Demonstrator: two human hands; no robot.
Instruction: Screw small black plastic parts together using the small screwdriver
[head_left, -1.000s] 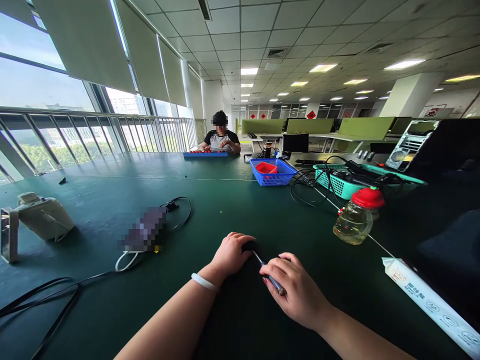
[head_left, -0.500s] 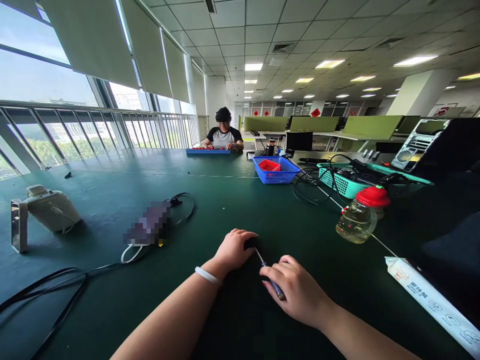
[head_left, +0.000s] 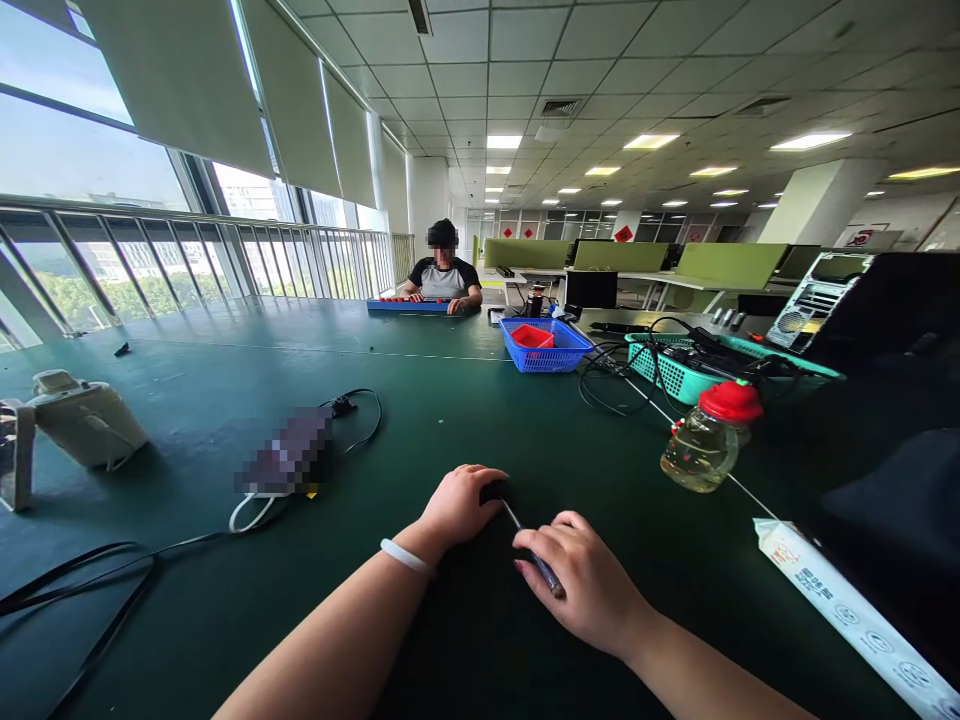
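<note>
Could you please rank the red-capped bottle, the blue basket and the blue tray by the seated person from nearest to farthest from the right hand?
From the right hand:
1. Red-capped bottle, right of it, near.
2. Blue basket, mid-table, beyond.
3. Blue tray, far end, left.

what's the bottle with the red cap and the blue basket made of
Bottle: looks like clear plastic or glass, since yellowish liquid shows through; its cap looks like matte red plastic. Blue basket: probably moulded plastic, judging by its open lattice walls and even colour.

Blue basket (head_left: 546, 352), red-capped bottle (head_left: 705, 440), white device (head_left: 86, 428), seated person (head_left: 442, 272).
</note>
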